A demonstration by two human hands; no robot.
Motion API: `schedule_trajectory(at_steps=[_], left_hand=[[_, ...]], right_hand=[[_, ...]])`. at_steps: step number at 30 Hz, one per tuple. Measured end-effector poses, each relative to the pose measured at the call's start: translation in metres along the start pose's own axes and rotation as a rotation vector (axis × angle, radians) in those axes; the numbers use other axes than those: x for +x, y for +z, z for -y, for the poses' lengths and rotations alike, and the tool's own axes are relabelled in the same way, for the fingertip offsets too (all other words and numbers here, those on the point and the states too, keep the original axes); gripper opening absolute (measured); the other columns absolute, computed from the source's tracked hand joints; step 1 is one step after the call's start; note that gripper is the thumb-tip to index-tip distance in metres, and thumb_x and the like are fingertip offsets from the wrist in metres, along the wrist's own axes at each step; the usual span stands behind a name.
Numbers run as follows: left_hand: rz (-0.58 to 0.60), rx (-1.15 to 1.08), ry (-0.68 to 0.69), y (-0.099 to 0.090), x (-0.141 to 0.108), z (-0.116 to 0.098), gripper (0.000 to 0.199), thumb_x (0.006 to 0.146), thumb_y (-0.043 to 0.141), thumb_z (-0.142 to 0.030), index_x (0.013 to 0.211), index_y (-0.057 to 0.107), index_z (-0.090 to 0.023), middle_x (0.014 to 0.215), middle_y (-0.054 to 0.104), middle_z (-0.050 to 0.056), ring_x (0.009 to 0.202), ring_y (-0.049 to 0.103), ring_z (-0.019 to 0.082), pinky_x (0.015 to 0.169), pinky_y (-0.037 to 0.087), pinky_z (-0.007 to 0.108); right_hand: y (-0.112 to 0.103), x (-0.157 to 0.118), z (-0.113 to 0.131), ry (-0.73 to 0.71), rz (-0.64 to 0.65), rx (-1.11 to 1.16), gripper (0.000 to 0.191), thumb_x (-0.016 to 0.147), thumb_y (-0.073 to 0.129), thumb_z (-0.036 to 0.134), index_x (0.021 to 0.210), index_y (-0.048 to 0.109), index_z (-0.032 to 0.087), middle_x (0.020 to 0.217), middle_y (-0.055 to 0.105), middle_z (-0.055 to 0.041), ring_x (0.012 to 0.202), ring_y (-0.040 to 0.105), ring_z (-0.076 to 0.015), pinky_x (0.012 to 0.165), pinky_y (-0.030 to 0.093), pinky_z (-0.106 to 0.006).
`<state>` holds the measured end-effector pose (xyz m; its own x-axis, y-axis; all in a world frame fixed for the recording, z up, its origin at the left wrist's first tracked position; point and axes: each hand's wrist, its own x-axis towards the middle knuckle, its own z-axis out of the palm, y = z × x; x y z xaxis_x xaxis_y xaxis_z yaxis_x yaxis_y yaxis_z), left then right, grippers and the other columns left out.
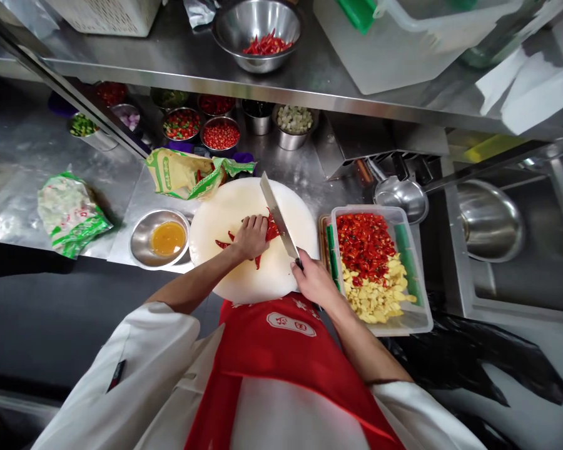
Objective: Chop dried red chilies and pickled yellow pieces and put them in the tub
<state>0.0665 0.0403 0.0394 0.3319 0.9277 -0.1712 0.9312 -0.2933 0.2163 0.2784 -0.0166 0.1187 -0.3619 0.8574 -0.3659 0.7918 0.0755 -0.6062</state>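
On a round white cutting board point(229, 275) lie several dried red chillies point(257, 261). My left hand point(252, 237) presses down on the chillies, its fingers curled together beside the blade. A cleaver point(279, 215) with a dark handle is held in my right hand point(313, 280). Its broad blade slants up and to the left across the board, just right of the chillies under my left hand. Cut red pieces show between the blade and my left fingertips.
A plastic tub point(420, 322) of chopped red chillies and yellow slices stands right of the board. Left are a steel bowl point(138, 240) with orange liquid and an open bag point(173, 175). Small containers stand behind, below a steel shelf point(169, 80). A ladle point(401, 197) lies back right.
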Motion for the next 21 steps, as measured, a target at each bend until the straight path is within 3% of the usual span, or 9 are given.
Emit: schedule_trajectory(at_steps=[3,9,12,16,18,21], left_hand=[[-0.008,-0.024,-0.031,0.002,0.0,-0.003,0.068,0.081,0.051,-0.032,0.142,0.04,-0.004,0.145,0.042,0.024,0.133,0.037,0.039,0.113,0.024,0.049],[0.018,-0.077,-0.084,0.007,-0.001,-0.008,0.072,0.084,0.049,-0.033,0.148,0.032,-0.006,0.151,0.037,0.022,0.136,0.033,0.042,0.114,0.021,0.054],[0.005,-0.095,-0.069,0.011,0.0,-0.01,0.073,0.083,0.05,-0.032,0.148,0.032,-0.004,0.152,0.034,0.023,0.138,0.03,0.042,0.116,0.018,0.053],[0.006,-0.111,-0.075,0.008,-0.001,-0.01,0.075,0.084,0.053,-0.038,0.146,0.034,-0.002,0.151,0.034,0.025,0.138,0.03,0.042,0.116,0.019,0.053],[0.041,-0.122,-0.059,0.0,-0.001,-0.004,0.083,0.081,0.06,-0.048,0.146,0.035,-0.003,0.15,0.034,0.025,0.137,0.032,0.042,0.116,0.021,0.053],[0.058,-0.209,0.073,-0.015,0.001,0.015,0.081,0.076,0.067,-0.055,0.141,0.045,-0.013,0.147,0.039,0.019,0.136,0.034,0.036,0.119,0.019,0.051]], right_hand=[[0.007,0.004,0.001,0.046,0.067,-0.075,0.042,0.097,0.036,0.026,0.136,0.048,0.015,0.099,0.074,-0.0113,0.091,0.069,-0.0251,0.078,0.044,-0.029],[0.0,-0.031,-0.01,0.17,0.211,-0.12,0.038,0.099,0.036,0.029,0.132,0.049,0.018,0.097,0.074,-0.0111,0.09,0.07,-0.0248,0.073,0.044,-0.028],[-0.001,0.0,-0.009,0.17,0.233,-0.148,0.033,0.097,0.04,0.028,0.125,0.053,0.017,0.098,0.074,-0.0117,0.09,0.07,-0.0247,0.073,0.044,-0.028],[0.005,0.062,-0.004,0.108,0.113,-0.158,0.031,0.095,0.041,0.026,0.12,0.056,0.016,0.096,0.073,-0.0118,0.089,0.069,-0.0259,0.074,0.044,-0.029],[0.003,0.069,-0.004,0.082,0.073,-0.114,0.03,0.095,0.041,0.029,0.118,0.058,0.018,0.092,0.073,-0.0093,0.086,0.068,-0.0251,0.071,0.043,-0.028],[-0.006,0.049,-0.004,0.104,0.011,-0.063,0.032,0.096,0.04,0.035,0.117,0.058,0.02,0.086,0.072,-0.006,0.08,0.068,-0.0237,0.068,0.043,-0.027]])
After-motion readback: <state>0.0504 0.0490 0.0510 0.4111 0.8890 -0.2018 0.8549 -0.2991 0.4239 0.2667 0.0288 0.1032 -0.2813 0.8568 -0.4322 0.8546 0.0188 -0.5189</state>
